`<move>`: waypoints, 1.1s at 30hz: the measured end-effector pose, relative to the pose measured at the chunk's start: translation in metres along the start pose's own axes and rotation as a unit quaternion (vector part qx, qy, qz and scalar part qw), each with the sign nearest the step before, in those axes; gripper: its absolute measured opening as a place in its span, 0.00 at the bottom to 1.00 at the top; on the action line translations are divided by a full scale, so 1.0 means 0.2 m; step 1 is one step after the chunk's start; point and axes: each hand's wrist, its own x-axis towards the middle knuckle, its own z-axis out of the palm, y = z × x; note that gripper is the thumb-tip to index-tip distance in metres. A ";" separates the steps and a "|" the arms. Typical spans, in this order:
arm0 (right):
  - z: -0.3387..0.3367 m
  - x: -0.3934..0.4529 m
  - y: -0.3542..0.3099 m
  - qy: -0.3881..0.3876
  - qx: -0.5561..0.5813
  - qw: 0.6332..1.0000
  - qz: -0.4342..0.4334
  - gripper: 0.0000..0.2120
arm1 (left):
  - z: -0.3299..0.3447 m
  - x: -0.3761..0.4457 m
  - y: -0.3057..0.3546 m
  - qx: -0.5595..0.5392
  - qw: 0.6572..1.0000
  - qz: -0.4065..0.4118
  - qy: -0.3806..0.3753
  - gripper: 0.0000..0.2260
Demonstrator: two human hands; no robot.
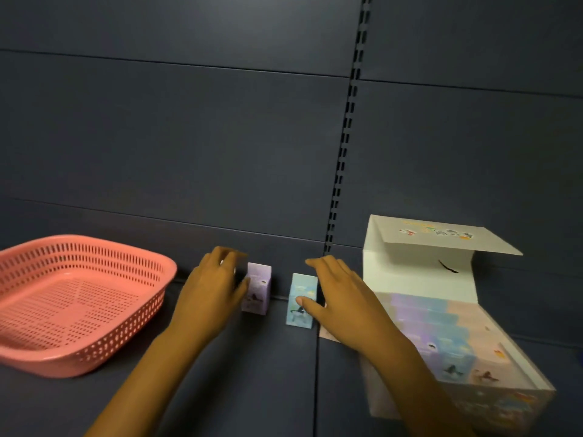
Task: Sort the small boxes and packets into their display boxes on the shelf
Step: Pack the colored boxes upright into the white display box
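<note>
Two small boxes stand upright on the dark shelf (252,373) near the back panel. My left hand (211,291) holds the purple box (260,290) from its left side, thumb on the front face and fingers curled behind its top. My right hand (344,301) grips the light blue box (299,299) from the right, with its thumb on the front and its fingers over the top rear. To the right stands the display box (467,402) with its white lid (410,266) raised; several pastel small boxes fill it in rows.
A pink perforated plastic basket (94,357) sits on the shelf at the left. The dark back panel has a slotted upright (344,137) running down it. A vertical seam in the shelf passes below the blue box.
</note>
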 end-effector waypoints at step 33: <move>0.44 0.41 -0.20 0.008 -0.002 0.997 0.074 0.21 | 0.12 0.16 -0.43 -0.224 0.965 0.040 0.128 0.13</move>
